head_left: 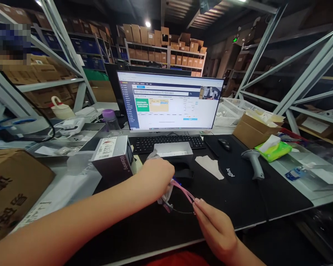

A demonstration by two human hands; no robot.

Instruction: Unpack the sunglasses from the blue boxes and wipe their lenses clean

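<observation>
My left hand (158, 175) is closed, palm down, around a crumpled translucent plastic bag (153, 154) above the black desk mat. From under it a thin pink band (185, 191) runs to my right hand (215, 226), whose thumb and fingers pinch its end. A thin dark cord or strip (181, 212) curves below the band; what it belongs to is not clear. Just behind the left hand stand an open silver box (173, 149) and a black object (184, 171), partly hidden. A grey and white printed carton (113, 159) is left of the hand.
A monitor (166, 107) and keyboard (144, 143) stand at the back. On the right are a white tissue (209, 166), mouse (224, 144), barcode scanner (254, 164), tissue pack (274, 148) and cardboard box (252, 129). A large brown carton (16, 188) sits left.
</observation>
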